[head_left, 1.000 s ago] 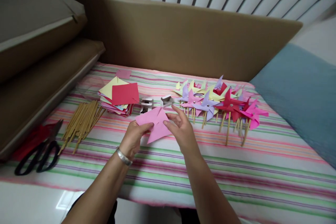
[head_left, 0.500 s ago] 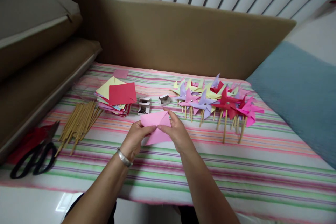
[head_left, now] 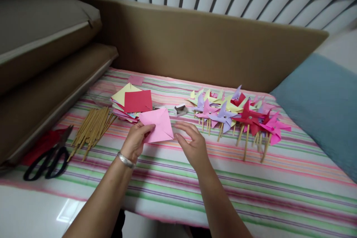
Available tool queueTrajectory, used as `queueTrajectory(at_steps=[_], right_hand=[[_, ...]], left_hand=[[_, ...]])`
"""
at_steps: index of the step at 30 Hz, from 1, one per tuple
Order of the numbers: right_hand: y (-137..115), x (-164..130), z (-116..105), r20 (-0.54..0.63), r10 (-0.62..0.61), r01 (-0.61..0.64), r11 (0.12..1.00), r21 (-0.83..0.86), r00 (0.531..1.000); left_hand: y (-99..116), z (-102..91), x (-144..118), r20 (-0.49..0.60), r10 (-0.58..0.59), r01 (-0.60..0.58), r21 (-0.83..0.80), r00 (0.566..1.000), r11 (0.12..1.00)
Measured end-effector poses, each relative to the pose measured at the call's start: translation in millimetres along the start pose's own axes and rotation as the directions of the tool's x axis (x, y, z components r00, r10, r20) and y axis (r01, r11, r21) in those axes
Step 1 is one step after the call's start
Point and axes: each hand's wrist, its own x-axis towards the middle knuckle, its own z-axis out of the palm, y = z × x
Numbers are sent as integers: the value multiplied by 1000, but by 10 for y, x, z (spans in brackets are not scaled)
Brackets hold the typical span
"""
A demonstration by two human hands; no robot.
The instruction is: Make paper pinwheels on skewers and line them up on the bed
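Observation:
A square sheet of pink paper point(head_left: 159, 124), cut inward from its corners, is pinched at its left edge in my left hand point(head_left: 138, 139), the thumb lying on top. My right hand point(head_left: 193, 145) is off the sheet, just beyond its right edge, with curved fingers apart and nothing in them. Behind the pink sheet lies a stack of coloured paper squares with a red sheet point(head_left: 138, 101) and a yellow sheet point(head_left: 125, 93) on top. A small open white box point(head_left: 180, 110) sits past my right fingertips. The pink sheet mostly hides a second box.
Finished paper pinwheels on sticks point(head_left: 249, 117) lie to the right. At left are a pile of wooden sticks point(head_left: 90, 128) and black-handled scissors point(head_left: 51, 160) by red material point(head_left: 36, 148). Brown cushions point(head_left: 55, 78) and a brown board point(head_left: 200, 44) border the striped cloth point(head_left: 251, 197).
My right hand has let go of the pink sheet and moved slightly right. The left hand keeps hold of the sheet, now turned flatter. The whole view has shifted a little.

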Motion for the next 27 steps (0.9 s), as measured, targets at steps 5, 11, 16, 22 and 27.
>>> queueTrajectory(at_steps=[5,11,16,22,27], right_hand=[[-16,-16,4,108,-168,182,975,-130,980],[-28,-19,12,152,-196,220,962,-160,969],[-31,-15,-6,158,-183,209,963,-172,970],[-22,-17,-19,196,-176,211,963,-171,965],[-8,-20,-16,217,-199,240,953,-186,956]], left_hand=[[70,-38,2,21,11,-11,-21,1000,1000],[41,12,-19,26,-20,19,17,999,1000],[13,37,-30,18,-34,33,79,999,996],[-16,30,-19,12,-29,28,94,999,995],[-5,23,-10,21,-20,19,85,1000,996]])
